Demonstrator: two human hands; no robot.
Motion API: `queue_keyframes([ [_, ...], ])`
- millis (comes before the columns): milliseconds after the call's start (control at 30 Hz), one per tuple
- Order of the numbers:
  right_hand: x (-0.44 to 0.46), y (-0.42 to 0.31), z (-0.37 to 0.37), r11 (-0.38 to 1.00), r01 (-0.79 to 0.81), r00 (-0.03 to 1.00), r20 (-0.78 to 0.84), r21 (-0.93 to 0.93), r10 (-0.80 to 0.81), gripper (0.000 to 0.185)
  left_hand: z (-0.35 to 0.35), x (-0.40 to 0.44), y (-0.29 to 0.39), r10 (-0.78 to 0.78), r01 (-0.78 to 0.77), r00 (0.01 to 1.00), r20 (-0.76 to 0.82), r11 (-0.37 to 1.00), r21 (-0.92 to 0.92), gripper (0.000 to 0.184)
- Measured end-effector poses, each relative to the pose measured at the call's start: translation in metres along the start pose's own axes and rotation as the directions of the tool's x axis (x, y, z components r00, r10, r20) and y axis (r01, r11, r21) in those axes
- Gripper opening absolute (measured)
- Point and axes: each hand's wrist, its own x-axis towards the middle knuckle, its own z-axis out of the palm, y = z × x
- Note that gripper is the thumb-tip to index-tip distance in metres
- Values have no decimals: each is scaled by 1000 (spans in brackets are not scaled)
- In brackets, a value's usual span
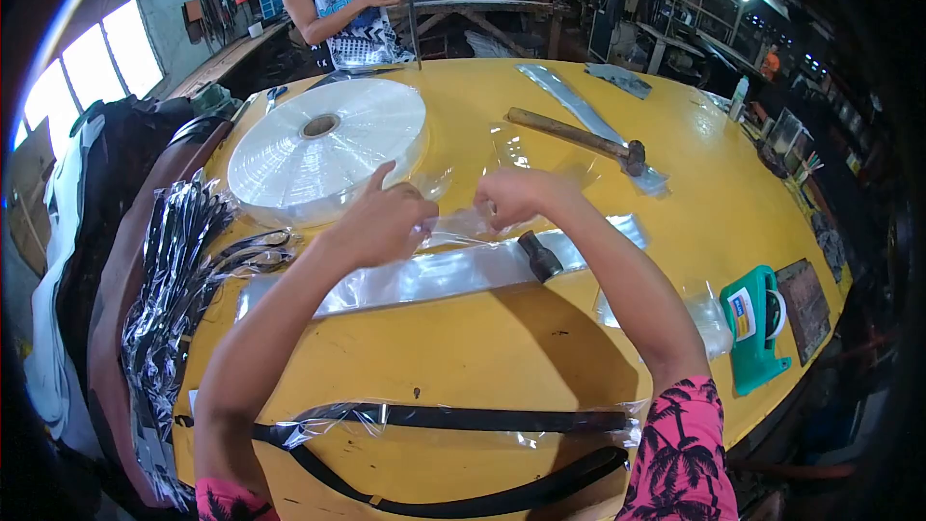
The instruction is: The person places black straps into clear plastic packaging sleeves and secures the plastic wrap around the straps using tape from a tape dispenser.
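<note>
Clear plastic (451, 228) spans both hands' fingers (489, 212).

Glossy clear plastic forms the big roll (371, 125), upper left; the smooth yellow counter (453, 347) shines; the hammer handle (559, 132) looks wooden.

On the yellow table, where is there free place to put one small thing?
One bare patch lies between the plastic sleeves and the wrapped black strap; another between the hammer and the green dispenser. The left side is crowded: big roll, shiny bundle.
</note>
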Motion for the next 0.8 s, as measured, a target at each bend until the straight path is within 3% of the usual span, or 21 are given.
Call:
queue_keyframes([
  [67, -9, 5, 14, 987, 59, 962, -255, -150, -96, 30, 7, -10, 2, 14, -14, 999, -30, 1000, -1, 5],
  [100, -13, 9, 15, 987, 57, 963, -254, -151, -94, 30, 8, -13, 2, 29, -29, 998, -60, 1000, 4, 5],
  [167, -20, 15, 11, 954, 179, 841, -465, -241, -276, 18, 1, -15, -2, -17, 17, 997, -81, 1000, 7, 5],
  [267, -24, 14, -12, 956, 194, 770, -569, -222, -289, 12, -31, -15, -13, -100, 98, 985, -140, 995, -16, 6],
  [300, -31, 7, -26, 954, 196, 767, -571, -225, -292, 12, -48, -16, -17, -137, 130, 975, -177, 990, -51, 6],
  [367, -56, -15, -63, 992, 127, 821, -563, 12, -98, 16, -82, -20, -29, -137, 133, 954, -267, 991, -32, 11],
  [400, -66, -21, -77, 992, 127, 817, -568, 6, -101, 16, -102, -25, -24, -138, 131, 937, -320, 990, -42, 12],
  [467, -86, -33, -105, 953, 285, 681, -677, -104, -277, 20, -135, -33, -19, -123, 114, 904, -409, 992, -46, 15],
  [567, -117, -57, -149, 916, 389, 741, -559, -93, -372, 22, -183, -48, -10, -131, 78, 940, -314, 981, -178, 19],
  [700, -171, -108, -182, 918, 396, 802, -482, -12, -352, 26, -214, -72, -2, -156, 98, 965, -213, 961, -260, 50],
  [733, -177, -112, -187, 894, 445, 799, -471, 47, -373, 27, -219, -79, 6, -160, 110, 967, -196, 963, -246, 74],
  [767, -184, -120, -190, 894, 446, 796, -471, 34, -379, 27, -219, -87, 18, -163, 110, 964, -209, 964, -244, 74],
  [800, -192, -127, -193, 881, 465, 792, -484, 84, -372, 25, -215, -94, 31, -147, 38, 903, -403, 963, -265, 78],
])
